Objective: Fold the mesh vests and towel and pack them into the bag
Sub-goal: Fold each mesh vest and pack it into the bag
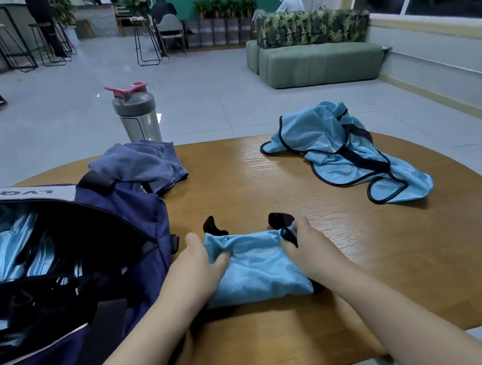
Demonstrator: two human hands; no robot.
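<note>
A folded light-blue mesh vest (257, 269) lies at the near edge of the wooden desk (418, 268), directly in front of the person, its long axis running left to right along that edge. The left hand (195, 260) grips the bundle's left end, fingers curled into the cloth; the right hand (304, 245) grips the right end, pinching fabric and black trim. Both hands sit on the bundle, one at each end. The open navy bag (126, 222) stands at the desk's left edge, just beside the bundle, its mouth turned toward the person, with blue mesh already visible inside. The bag lies to the left of the vest, so the left hand is the nearer; in my judgement the coming move is a short sideways carry into the opening. Outstanding items: an unfolded mesh vest (346, 154) toward the far right edge, and a crumpled blue-grey towel (140, 162) at the far left, touching the bag.
</note>
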